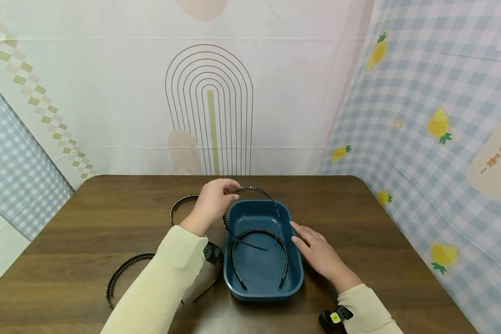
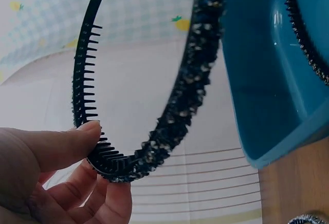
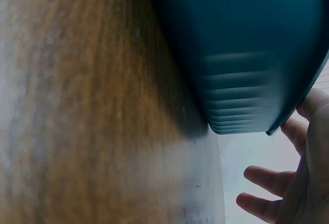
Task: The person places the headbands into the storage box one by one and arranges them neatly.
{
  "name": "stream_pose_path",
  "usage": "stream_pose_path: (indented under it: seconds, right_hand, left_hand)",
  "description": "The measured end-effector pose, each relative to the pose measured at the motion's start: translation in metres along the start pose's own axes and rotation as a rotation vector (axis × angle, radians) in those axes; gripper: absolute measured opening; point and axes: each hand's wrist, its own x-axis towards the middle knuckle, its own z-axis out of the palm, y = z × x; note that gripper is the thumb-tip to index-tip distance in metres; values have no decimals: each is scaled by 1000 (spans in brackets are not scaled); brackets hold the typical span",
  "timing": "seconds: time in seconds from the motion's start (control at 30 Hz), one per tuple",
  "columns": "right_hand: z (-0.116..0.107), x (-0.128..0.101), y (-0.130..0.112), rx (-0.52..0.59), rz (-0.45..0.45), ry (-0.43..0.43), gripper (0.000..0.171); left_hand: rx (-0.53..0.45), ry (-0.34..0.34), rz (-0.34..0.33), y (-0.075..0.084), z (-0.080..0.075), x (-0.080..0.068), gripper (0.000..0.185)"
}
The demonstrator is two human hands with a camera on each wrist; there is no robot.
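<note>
My left hand (image 1: 227,188) pinches a black toothed headband (image 1: 256,191) by its arc and holds it upright over the far end of a dark blue tray (image 1: 297,273). In the left wrist view thumb and fingers of the left hand (image 2: 100,154) clamp the glittery headband (image 2: 177,111) beside the tray (image 2: 267,85). A second headband (image 1: 259,254) lies inside the tray. My right hand (image 1: 301,235) lies flat on the table against the tray's right rim, fingers straight. In the right wrist view the right hand (image 3: 290,183) has one fingertip at the edge of the tray (image 3: 247,44).
Two more black headbands lie on the brown wooden table (image 1: 87,222): one (image 1: 179,204) behind my left wrist, one (image 1: 123,273) at the front left, partly under my sleeve. Patterned cloth walls close in the back and right.
</note>
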Motion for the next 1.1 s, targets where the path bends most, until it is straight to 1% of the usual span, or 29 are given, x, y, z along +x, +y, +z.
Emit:
stream_pose_path:
  seconds: [0.1,0.33,0.6,0.87,0.97,1.1]
  right_hand:
    - [0,0,0,3,-6,4,63]
    - [0,0,1,1,-2,2,64]
    - [0,0,1,1,-10,6,64]
    - [0,-1,0,3,-13,9,62]
    - [0,-1,0,6,-16,8,62]
    - [0,-1,0,10,-16,9,62]
  left_hand:
    - [22,-30,2,3,6,1,22]
    - [39,-75,-8,6,17,5,21]
    - [92,-168,5,7,28,10,21]
    - [120,-238,4,10,38,13,21]
    - [147,-262,17,11,42,13,20]
    - [200,-288,51,12,47,13,20]
